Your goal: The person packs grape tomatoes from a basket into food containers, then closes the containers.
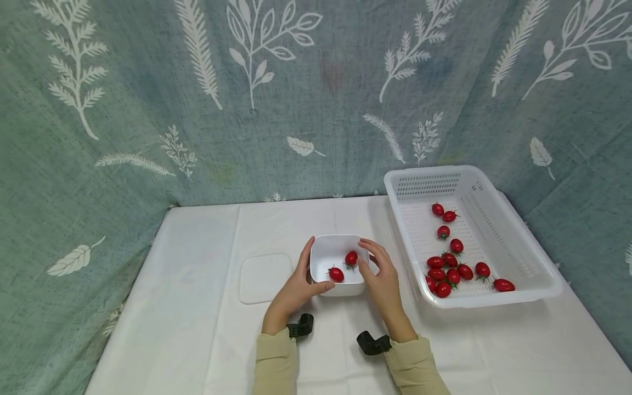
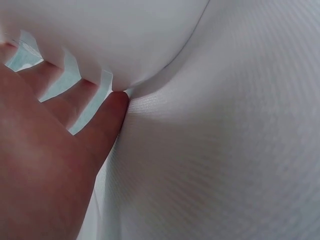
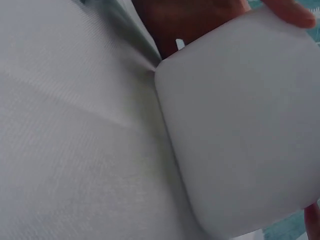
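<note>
A small square white container (image 1: 339, 288) stands on the table, with one cherry tomato (image 1: 336, 274) near its front and another cherry tomato (image 1: 351, 258) toward its right side. My left hand (image 1: 296, 291) grips the container from the left, thumb along the front rim. In the left wrist view, the spread fingers (image 2: 107, 117) of that hand lie against the container wall (image 2: 115, 40). On the right side, my right hand (image 1: 384, 280) holds the container, with fingers at the back right corner and thumb at the rim. The right wrist view shows the container's outer wall (image 3: 240, 125), covering most of the right hand.
A flat, square, translucent lid (image 1: 265, 278) lies left of the container. To the right, a white perforated basket (image 1: 405, 241) holds several cherry tomatoes (image 1: 449, 260), mostly toward its front. A white cloth covers the table (image 1: 192, 307); a patterned curtain (image 1: 336, 109) hangs behind.
</note>
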Demonstrator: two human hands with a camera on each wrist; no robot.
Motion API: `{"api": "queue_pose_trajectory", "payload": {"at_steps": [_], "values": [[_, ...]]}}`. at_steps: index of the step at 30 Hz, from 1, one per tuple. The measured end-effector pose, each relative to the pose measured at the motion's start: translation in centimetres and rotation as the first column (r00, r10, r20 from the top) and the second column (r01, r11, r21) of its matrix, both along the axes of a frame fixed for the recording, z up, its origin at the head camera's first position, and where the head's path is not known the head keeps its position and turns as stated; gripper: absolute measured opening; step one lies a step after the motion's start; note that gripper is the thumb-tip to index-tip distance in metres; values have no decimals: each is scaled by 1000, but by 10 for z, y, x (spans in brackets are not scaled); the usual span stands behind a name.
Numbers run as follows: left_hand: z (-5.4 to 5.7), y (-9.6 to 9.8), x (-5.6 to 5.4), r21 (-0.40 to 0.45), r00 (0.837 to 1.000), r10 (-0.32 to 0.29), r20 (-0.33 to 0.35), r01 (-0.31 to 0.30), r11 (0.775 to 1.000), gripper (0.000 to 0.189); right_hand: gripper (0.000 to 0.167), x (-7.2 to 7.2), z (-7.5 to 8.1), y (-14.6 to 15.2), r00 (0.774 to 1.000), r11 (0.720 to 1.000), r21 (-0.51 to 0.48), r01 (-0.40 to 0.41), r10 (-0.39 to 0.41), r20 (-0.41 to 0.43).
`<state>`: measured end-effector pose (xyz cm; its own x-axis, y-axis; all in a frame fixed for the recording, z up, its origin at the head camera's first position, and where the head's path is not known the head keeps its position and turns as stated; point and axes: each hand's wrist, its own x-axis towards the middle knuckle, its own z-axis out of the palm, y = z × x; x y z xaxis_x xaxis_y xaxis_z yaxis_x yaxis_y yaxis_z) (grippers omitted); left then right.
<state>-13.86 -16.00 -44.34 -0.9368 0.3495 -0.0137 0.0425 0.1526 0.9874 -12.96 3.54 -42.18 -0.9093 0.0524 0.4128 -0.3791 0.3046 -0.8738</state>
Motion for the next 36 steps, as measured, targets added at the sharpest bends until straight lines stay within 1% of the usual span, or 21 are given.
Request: {"api": "queue_pose_trajectory", "payload": {"at_steps": [4,7,10,14,17,18,21,25,28,31,34,36], "values": [[0,0,-2,11,1000,-4,-9,4,1000,100,29,-6,-10,4,1000,1000,23,10,-10,-13],[0,0,-2,11,1000,-8,-3,8,1000,100,29,-9,-17,6,1000,999,44,14,-13,-24],[1,0,-2,12,1000,-11,2,11,1000,100,29,-8,-12,6,998,999,39,-8,11,-58],[2,0,-2,2,1000,-4,2,4,1000,98,31,2,21,3,992,997,29,-77,79,-103],[2,1,-2,-13,1000,-1,2,1,1000,98,31,12,48,2,987,992,54,-117,122,-106],[2,1,-1,-11,1000,-3,2,3,1000,98,31,14,52,2,986,990,63,-125,131,-106],[2,1,-2,-2,1000,-10,3,10,1000,100,31,17,63,6,983,986,89,-141,150,-107],[0,0,-2,29,1000,-6,10,6,1000,101,32,17,74,13,975,977,88,-192,200,-98],[-2,0,-2,37,1000,-1,19,1,999,101,33,17,83,19,970,968,101,-228,235,-59],[-3,0,-2,41,1000,-4,17,3,999,101,34,18,94,26,967,959,142,-245,252,-33],[-4,0,-3,40,1000,-4,12,4,999,102,36,16,103,35,959,948,170,-271,280,-35],[-5,0,-3,40,1000,-4,11,4,999,102,38,11,106,43,953,938,198,-286,299,-42]]}}
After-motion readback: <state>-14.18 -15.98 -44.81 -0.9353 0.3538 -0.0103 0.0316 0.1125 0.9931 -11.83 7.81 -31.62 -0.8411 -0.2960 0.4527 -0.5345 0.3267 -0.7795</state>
